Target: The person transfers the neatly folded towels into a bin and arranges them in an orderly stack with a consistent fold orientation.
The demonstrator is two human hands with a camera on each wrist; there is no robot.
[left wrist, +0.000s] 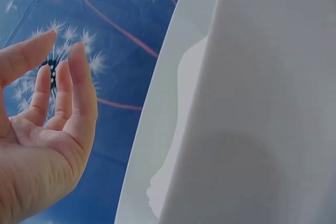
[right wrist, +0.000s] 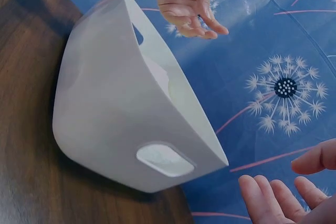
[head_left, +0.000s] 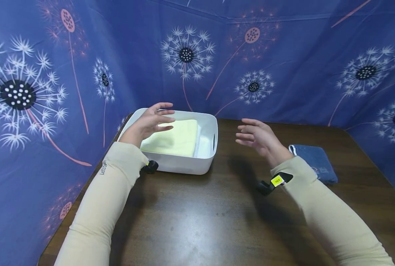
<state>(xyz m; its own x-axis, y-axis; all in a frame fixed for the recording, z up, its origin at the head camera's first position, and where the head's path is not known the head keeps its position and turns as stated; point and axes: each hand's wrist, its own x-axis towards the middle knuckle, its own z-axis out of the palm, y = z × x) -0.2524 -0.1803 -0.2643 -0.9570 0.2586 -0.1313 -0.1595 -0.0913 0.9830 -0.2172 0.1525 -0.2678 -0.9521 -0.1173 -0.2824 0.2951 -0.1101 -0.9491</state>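
A white plastic bin [head_left: 177,162] with handle holes stands at the back left of the table, a folded pale yellow cloth [head_left: 180,138] lying inside it. Over the bin's left part hovers my left hand [head_left: 150,122], fingers loosely bent and holding nothing. My right hand [head_left: 258,136] is in the air to the right of the bin, its palm turned inward and nothing in it. In the left wrist view, the left hand [left wrist: 52,114] shows spread, relaxed fingers beside the bin's rim. The right wrist view catches the right hand's fingers [right wrist: 270,198] at the lower right corner.
Folded blue denim [head_left: 313,162] with a white edge lies on the brown wooden table [head_left: 190,210], beyond my right wrist. A blue curtain [head_left: 217,44] printed with dandelions hangs behind the table and along its sides.
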